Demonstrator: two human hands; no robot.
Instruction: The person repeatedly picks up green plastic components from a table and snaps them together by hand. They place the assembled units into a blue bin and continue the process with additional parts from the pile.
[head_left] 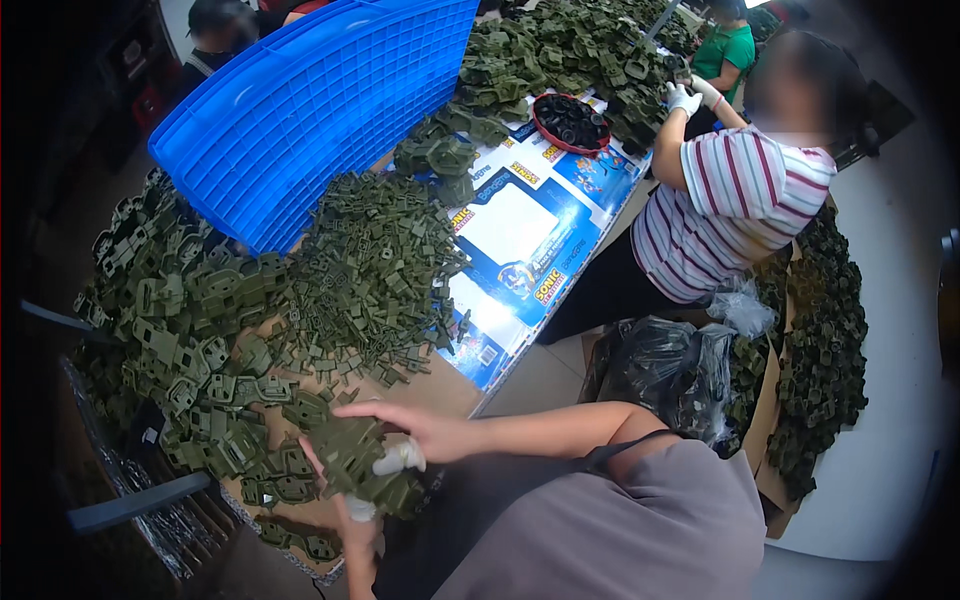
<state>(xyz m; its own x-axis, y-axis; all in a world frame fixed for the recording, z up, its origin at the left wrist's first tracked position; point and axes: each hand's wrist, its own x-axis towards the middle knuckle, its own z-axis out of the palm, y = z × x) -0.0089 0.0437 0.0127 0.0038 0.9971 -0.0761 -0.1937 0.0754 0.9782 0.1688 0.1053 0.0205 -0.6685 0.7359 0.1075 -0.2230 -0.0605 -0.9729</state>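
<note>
Near the table's front edge I hold an olive-green moulded plastic part between both hands. My right hand closes over its upper right side, with the forefinger stretched along the top and a white covering on one finger. From below, my left hand grips the lower left side, its fingers partly hidden behind the part. White covering shows on that hand too. More green pieces hang at the part's lower end; whether they are joined to it I cannot tell. Beside my left hand lie larger green plastic parts.
A heap of small green pieces fills the middle of the table, beside a tilted blue plastic crate. Printed cardboard covers the far side, with a red basket of black wheel-like parts. A co-worker in stripes stands right, near black bags.
</note>
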